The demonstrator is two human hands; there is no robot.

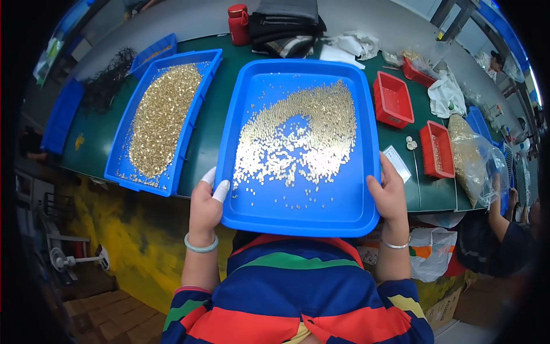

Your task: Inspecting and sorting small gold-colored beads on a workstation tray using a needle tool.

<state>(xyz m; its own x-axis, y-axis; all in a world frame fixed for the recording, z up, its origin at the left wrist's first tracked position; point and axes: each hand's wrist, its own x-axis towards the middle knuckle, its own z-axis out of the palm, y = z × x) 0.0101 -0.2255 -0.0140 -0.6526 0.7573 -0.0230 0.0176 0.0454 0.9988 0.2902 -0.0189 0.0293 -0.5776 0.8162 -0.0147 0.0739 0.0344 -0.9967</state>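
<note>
Between my two hands is a wide blue plastic tray (252,213), its near end reaching past the table's front edge. Small shiny gold metal pieces (321,114) lie over its bottom, dense toward the far right and looser near the middle. My left hand (207,200) grips the near left rim, with white covers on its thumb and a finger. Bare-fingered, my right hand (391,192) holds the right rim, thumb on the inner side. The fingers beneath the tray are hidden.
Left of me stands another blue tray (182,157) heaped with gold pieces (163,114). Red bins (393,98), a plastic bag of pieces (467,152) and a thin rod (417,178) lie to the right. Behind are a red bottle (238,26) and folded dark cloth (283,26). A co-worker's arm (498,221) shows at far right.
</note>
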